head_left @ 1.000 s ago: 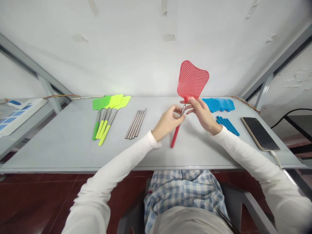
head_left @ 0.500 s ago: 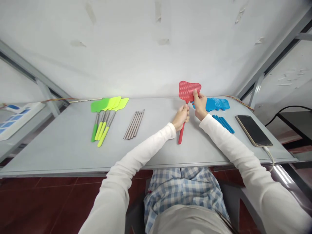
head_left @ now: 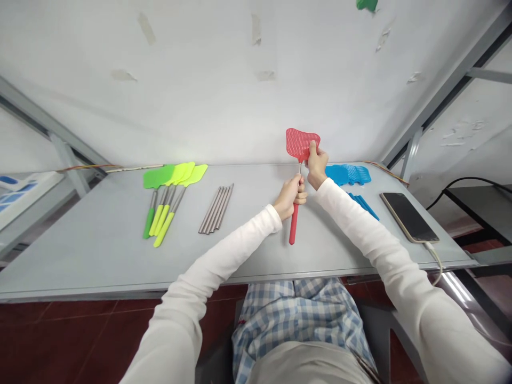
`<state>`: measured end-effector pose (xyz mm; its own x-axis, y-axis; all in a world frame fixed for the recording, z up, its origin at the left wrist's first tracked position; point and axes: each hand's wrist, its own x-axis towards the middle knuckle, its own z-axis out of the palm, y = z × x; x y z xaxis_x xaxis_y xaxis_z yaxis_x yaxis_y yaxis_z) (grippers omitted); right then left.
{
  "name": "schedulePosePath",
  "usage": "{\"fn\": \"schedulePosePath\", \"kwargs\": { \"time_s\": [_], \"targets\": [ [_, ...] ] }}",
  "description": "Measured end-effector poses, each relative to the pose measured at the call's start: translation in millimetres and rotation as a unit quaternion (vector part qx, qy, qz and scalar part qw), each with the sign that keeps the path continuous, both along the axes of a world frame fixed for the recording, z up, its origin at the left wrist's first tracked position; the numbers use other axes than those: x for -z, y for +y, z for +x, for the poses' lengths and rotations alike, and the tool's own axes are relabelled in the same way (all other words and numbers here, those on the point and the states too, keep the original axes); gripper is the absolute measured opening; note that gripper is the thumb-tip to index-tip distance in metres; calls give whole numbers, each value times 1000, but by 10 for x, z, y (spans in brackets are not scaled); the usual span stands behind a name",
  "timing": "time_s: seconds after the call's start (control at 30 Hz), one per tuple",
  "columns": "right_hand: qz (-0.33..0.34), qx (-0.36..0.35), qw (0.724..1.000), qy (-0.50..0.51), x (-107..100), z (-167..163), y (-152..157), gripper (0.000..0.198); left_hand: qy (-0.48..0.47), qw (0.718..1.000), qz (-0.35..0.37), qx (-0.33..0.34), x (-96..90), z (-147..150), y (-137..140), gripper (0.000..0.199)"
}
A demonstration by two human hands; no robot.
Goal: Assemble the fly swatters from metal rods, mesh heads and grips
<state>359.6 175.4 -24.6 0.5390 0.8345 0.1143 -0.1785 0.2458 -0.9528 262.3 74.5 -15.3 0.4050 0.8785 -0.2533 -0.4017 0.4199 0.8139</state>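
Upright over the table, a red fly swatter (head_left: 300,144) is held in both hands. My left hand (head_left: 291,196) is wrapped round its shaft, just above the red handle (head_left: 293,226). Fingers of my right hand (head_left: 317,164) pinch the lower right edge of the perforated red head. A short length of metal rod shows between the head and my left fist. Beyond my right wrist lie blue swatter heads (head_left: 354,174), partly covered by the arm, with blue handles (head_left: 366,205) nearer me.
Green and yellow fly swatters (head_left: 170,202) lie at the left of the grey table (head_left: 100,250). Several metal rods (head_left: 216,209) lie right of them. A phone (head_left: 410,216) with a white cable rests at the right. A white wall stands behind; a power strip (head_left: 24,197) is far left.
More of the metal rod now shows between the red head and my left fist, which sits lower on the swatter. The view has shifted slightly.
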Motion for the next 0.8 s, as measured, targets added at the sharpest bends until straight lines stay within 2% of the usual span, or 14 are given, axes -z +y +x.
{"fn": "schedulePosePath", "kwargs": {
  "time_s": [0.1,0.17,0.27,0.33,0.47,0.67,0.8],
  "targets": [
    [4,-13,1000,10,3,-37,-113,47,-23,997,-26,70,0,-141,133,28],
    [14,-34,999,0,19,-70,-180,48,-33,997,-22,73,-9,-185,215,28],
    [32,-57,998,-20,52,-116,-209,47,-27,999,17,32,-31,-148,258,27],
    [15,-54,998,-17,69,-129,-170,45,-14,1000,23,4,-45,-78,240,29],
    [-41,-42,998,-2,93,-126,-39,38,2,999,-6,-50,-55,39,196,32],
    [-59,-51,997,-27,154,-277,11,38,-2,997,-26,-78,-82,-2,202,32],
    [-78,-46,995,-30,135,-269,96,38,4,995,-43,-94,-102,-49,70,32]
  ]
}}
